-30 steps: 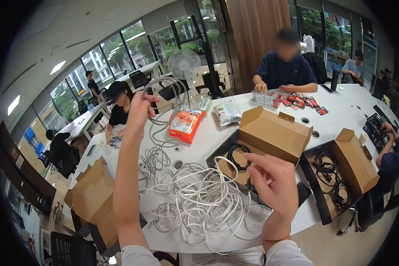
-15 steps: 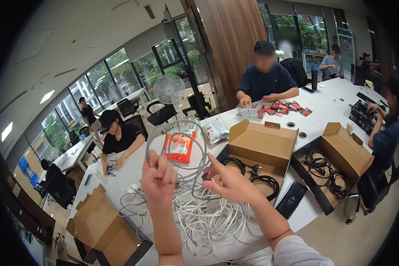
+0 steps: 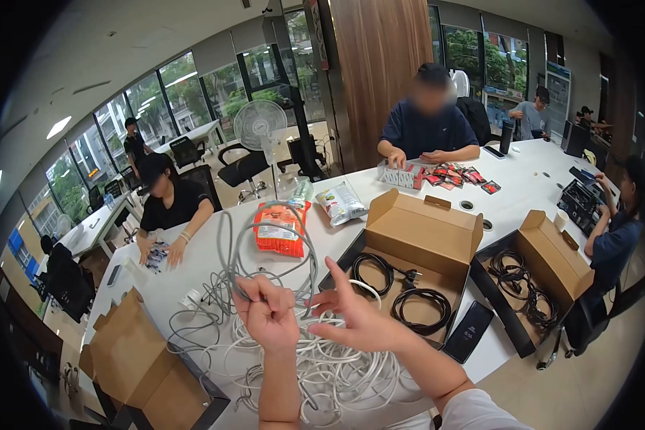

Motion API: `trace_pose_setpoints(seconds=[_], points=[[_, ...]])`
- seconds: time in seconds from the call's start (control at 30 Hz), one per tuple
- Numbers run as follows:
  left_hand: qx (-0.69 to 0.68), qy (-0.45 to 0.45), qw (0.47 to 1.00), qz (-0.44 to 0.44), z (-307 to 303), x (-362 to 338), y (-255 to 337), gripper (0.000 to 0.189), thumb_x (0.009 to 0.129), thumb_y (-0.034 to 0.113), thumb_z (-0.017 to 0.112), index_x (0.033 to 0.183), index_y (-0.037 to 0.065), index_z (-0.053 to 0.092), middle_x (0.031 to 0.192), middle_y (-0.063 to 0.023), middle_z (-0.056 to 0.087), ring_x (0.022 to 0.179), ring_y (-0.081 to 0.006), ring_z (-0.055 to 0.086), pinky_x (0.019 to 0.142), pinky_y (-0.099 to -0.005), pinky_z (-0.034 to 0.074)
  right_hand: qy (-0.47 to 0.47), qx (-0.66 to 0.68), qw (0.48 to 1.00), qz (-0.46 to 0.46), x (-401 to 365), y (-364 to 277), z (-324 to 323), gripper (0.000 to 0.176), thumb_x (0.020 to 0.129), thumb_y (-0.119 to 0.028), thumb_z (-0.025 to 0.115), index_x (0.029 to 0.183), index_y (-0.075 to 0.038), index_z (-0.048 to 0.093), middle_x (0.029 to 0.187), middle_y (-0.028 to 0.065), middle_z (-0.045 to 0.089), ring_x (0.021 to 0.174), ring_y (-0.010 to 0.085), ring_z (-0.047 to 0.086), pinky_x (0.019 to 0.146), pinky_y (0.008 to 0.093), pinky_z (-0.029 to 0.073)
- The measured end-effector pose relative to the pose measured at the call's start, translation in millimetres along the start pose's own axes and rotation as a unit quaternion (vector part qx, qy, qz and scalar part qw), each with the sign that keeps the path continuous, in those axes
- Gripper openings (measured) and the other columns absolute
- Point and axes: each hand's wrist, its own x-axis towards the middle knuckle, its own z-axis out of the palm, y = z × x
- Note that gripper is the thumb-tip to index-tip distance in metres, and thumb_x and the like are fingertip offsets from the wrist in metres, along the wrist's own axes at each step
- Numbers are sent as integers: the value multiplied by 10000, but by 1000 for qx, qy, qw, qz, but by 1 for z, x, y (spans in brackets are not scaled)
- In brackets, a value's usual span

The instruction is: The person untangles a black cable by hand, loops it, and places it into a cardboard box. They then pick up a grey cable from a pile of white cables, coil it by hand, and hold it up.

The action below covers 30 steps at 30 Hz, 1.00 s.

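Note:
My left hand (image 3: pixel 268 314) is closed on a grey cable (image 3: pixel 238 252), whose loose loops rise above the fingers. To the right, my right hand (image 3: pixel 360 315) has its thumb and fingers spread, fingertips beside the right side of the loops. Under both hands lies a tangled heap of white and grey cables (image 3: pixel 344 383) on the white table (image 3: pixel 437 369). Some grey strands trail left from the heap toward an open cardboard box (image 3: pixel 166 380).
Ahead stand two open boxes with coiled black cables, a left one (image 3: pixel 426 269) and a right one (image 3: pixel 491 301). A phone (image 3: pixel 469 331) lies between them. An orange packet (image 3: pixel 279 231) and a white bag (image 3: pixel 341 203) sit further back. Several people work around the table.
My left hand, still closed on the grey cable, sits lower in view, and the loops have shifted left and lean differently. My right hand is lower too, fingers spread. The camera has turned slightly.

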Motion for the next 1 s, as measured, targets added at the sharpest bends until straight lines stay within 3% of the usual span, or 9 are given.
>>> trace_pose_setpoints(seconds=[0.13, 0.17, 0.3, 0.47, 0.53, 0.63, 0.73, 0.8, 1.0], points=[[-27, 51, 997, 53, -2, 4, 0, 218, 658, -80, 348, 795, 87, 332, 629, -34, 370, 429, -71, 216, 413, -215, 205, -46, -167, 985, -11, 6, 14, 14, 991, 833, -263, 675, 1433, 33, -56, 1083, 237, 607, 993, 349, 595, 867, 410, 466], [-12, 43, 997, 64, -5, 4, 1, 197, 722, -71, 353, 829, 94, 347, 619, -13, 349, 394, -63, 199, 417, -212, 202, -50, -217, 974, -30, 4, 18, 15, 823, 839, -262, 658, 1437, 8, 161, 1056, 220, 628, 942, 374, 605, 952, 454, 393], [40, 48, 993, 105, -10, 2, 9, 166, 754, -56, 357, 826, 94, 342, 617, -10, 340, 396, -60, 200, 411, -206, 195, -221, -286, 929, 84, 8, 7, -3, 429, 807, -189, 663, 1204, -58, 562, 1067, 171, 626, 982, 356, 581, 947, 460, 379], [-22, 27, 995, 90, -4, -4, 21, 182, 715, -57, 371, 801, 97, 323, 630, -6, 347, 446, -62, 231, 414, -184, 215, -84, -286, 953, -47, 2, 6, -3, 518, 776, -170, 688, 1255, -63, 519, 1161, 162, 568, 1041, 335, 549, 937, 428, 402], [-61, -8, 994, 92, -2, -8, 23, 154, 836, -15, 402, 807, 104, 309, 621, -6, 327, 432, -60, 217, 421, -185, 218, -4, -303, 948, -94, 1, 15, 9, 529, 773, -168, 688, 1265, -72, 516, 1178, 168, 551, 1063, 343, 534, 929, 426, 407], [-104, -38, 989, 97, 1, -10, 30, 165, 925, 42, 401, 811, 103, 299, 623, -7, 308, 424, -57, 200, 428, -191, 206, -66, -406, 905, -106, -1, 38, 21, 449, 792, -137, 656, 1219, -63, 540, 1137, 146, 582, 1091, 347, 518, 917, 433, 407], [-67, -36, 990, 117, -5, -8, 37, 174, 964, 77, 386, 817, 102, 297, 630, -7, 296, 422, -53, 186, 432, -198, 187, -208, -387, 898, -11, 3, 40, 16, 346, 811, -91, 607, 1151, -49, 561, 1052, 151, 625, 1025, 342, 557, 859, 432, 439], [-45, -8, 988, 147, -4, -5, 36, 167, 963, 72, 380, 821, 101, 297, 636, -7, 296, 424, -52, 179, 432, -203, 176, -220, -326, 919, -38, 2, 39, 3, 283, 822, -46, 565, 1104, -18, 560, 896, 162, 643, 886, 332, 599, 750, 425, 464], [71, 61, 989, 118, 0, 0, 38, 130, 771, -42, 380, 795, 75, 329, 628, -19, 322, 434, -60, 182, 435, -206, 176, -228, -82, 965, -102, -17, -8, -36, 202, 869, -38, 551, 1063, 17, 566, 835, 150, 639, 745, 321, 601, 668, 393, 461]])
